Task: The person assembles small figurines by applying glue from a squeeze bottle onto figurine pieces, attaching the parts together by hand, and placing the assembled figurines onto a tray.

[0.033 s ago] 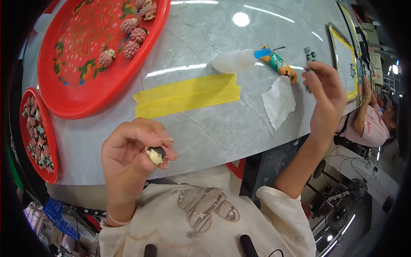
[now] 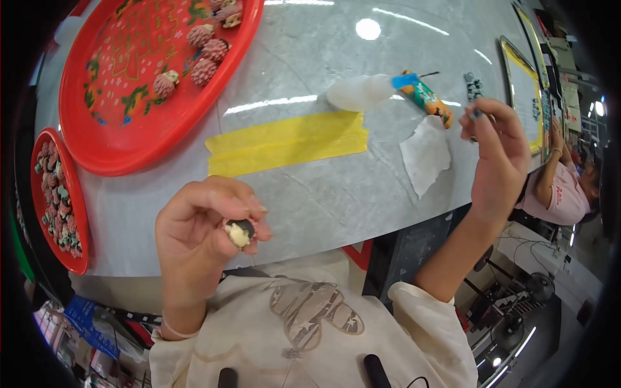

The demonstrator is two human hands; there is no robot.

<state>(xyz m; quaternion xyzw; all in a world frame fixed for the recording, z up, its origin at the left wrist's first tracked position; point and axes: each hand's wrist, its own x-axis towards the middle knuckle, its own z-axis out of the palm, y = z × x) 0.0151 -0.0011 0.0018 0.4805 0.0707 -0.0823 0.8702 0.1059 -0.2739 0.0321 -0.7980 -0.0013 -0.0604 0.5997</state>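
Note:
My left hand is raised over the table's near edge, its fingertips pinched on a small cream and black piece. My right hand is up at the right side of the table, thumb and forefinger closed on a tiny dark piece. Just beyond it, several small dark pieces lie on the grey table. An orange and green tube with a blue cap lies to the left of that hand, next to a torn white paper scrap.
A large red tray at the back left holds several pink cone-like figures. A smaller red tray holds many small pieces. Yellow tape strips and a white lump lie mid-table. Another person sits at the right.
My right hand has drawn back slightly from the dark pieces on the table, with a tiny piece between its fingertips. My left hand has barely moved.

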